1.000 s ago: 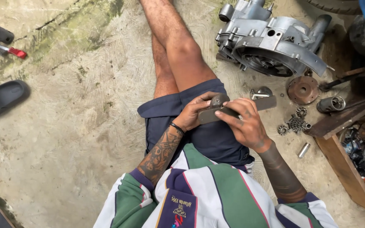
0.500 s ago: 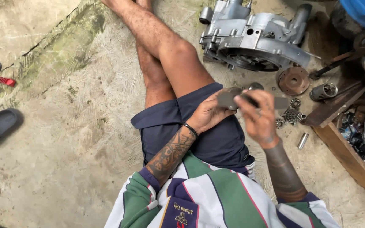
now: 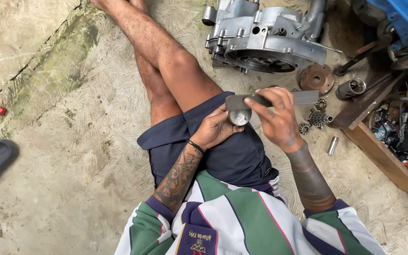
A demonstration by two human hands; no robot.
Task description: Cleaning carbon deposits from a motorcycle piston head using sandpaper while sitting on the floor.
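The person sits on the rough concrete floor (image 3: 62, 141) with legs stretched out, and the work in hand is filing a small round grey metal part (image 3: 239, 117) held over the lap. The left hand (image 3: 216, 130) cups that part from below, fingers curled closed around it so that only its domed end shows. The right hand (image 3: 277, 118) lies over a long flat grey metal file (image 3: 303, 97), fingers pressed down on the blade, which rests across the top of the round part, touching it.

As a judgement, the filing is under way and not finished: file and part are in contact, and neither is set down. How much metal has come off cannot be told; the part's surface is too small to read.

The rest looks like a dismantled engine waiting for reassembly. A large silver cast-metal engine casing (image 3: 265, 35) lies open on the floor beyond the knees. Just right of it sit a rusty brown round disc (image 3: 316, 78) and a short metal cylinder (image 3: 351, 87). A cluster of small dark gears (image 3: 316, 118) lies loose near the right hand, with a small silver pin (image 3: 332, 145) a little below. A wooden tray of tools (image 3: 388, 156) stands at the right edge. None of these pieces is fitted to the casing, so most of the job appears to remain
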